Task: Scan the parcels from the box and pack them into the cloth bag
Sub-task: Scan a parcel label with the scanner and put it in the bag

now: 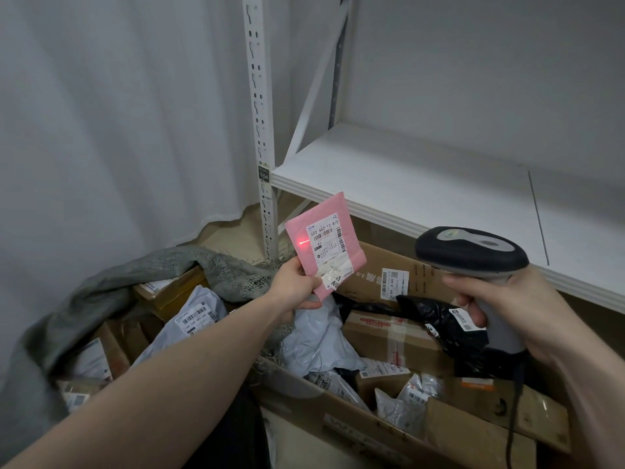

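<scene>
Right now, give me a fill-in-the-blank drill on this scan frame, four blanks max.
The left hand pinches a ____ parcel.
The right hand grips the ____.
The red scan light falls just ____ of the parcel's label.
The cloth bag lies ____ of the cardboard box.

Missing: pink; scanner; left; left

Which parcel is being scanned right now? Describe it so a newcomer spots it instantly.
Start at the white shelf and drop to its front left corner. Just below, the left hand pinches a flat pink mailer upright above the cardboard box. It is the only pink parcel, with the scanner's red dot beside its label.
</scene>
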